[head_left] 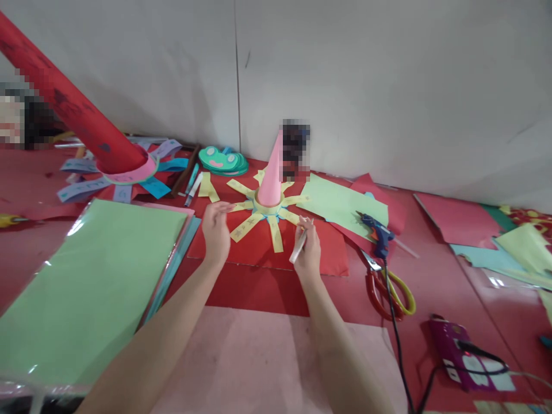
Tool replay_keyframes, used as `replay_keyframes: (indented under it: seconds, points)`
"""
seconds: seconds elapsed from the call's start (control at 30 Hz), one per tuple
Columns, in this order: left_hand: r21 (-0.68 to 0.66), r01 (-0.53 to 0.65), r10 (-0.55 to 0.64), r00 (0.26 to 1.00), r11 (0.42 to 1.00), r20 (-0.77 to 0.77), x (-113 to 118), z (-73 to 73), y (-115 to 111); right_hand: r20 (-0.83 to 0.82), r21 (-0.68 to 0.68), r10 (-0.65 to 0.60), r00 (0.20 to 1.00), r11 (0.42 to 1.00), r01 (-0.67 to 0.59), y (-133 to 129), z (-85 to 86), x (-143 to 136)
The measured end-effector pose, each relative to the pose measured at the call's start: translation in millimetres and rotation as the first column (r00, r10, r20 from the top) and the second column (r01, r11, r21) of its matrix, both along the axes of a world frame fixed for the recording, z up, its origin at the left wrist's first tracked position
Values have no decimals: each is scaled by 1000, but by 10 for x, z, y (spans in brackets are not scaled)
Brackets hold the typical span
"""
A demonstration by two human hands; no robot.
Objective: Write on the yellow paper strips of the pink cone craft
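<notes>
A pink paper cone [271, 178] stands upright inside a yellow ring [268, 206], with yellow paper strips [276, 234] spreading from it like rays. Small dark star marks show on some strips. This paper piece rests on a red sheet [328, 253]. At its left side, my left hand [217, 234] has its fingertips closed at the end of one strip. My right hand [308, 248] is on the right side, curled around a white marker [298, 247], its fingertips by the end of another strip.
Green sheets in plastic [99, 282] lie left, below a red paper tube [81, 109] with blue and purple strips. Green frog-face cutouts [222, 161] sit behind. A glue gun [379, 234], scissors [397, 302] and a purple box with a cable [457, 351] are on the right.
</notes>
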State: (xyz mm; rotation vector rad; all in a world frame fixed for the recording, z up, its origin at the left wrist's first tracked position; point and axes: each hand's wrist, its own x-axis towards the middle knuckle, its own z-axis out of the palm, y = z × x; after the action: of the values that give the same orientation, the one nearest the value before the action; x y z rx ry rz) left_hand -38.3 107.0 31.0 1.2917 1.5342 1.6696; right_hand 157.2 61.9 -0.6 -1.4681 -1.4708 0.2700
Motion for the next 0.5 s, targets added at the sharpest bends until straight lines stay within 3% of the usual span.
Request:
replay_keyframes:
  seconds: [0.03,0.07,0.13,0.23,0.3,0.37,0.5]
  points:
    - [2,77,-74,971,997,-226,24,24,-33,47,-7,10,999,1000,-9,2,7,2]
    - [5,180,-161,894,984,-418,54,42,-71,78,-17,18,997,1000,-17,4,13,5]
    - [-51,381,-317,681,923,-660,126,52,-153,104,-48,30,994,999,-25,10,15,12]
    - [-249,574,-509,351,780,-786,224,-4,-263,97,-67,26,995,998,-19,16,4,18]
    - [-368,584,-566,197,723,-801,260,-60,-308,97,-70,15,995,998,-9,14,0,15]
    - [-422,562,-580,129,711,-805,269,-101,-326,105,-68,6,994,998,1,11,5,9]
    - [-420,553,-564,114,720,-818,252,-117,-317,124,-75,6,992,997,3,10,25,1]
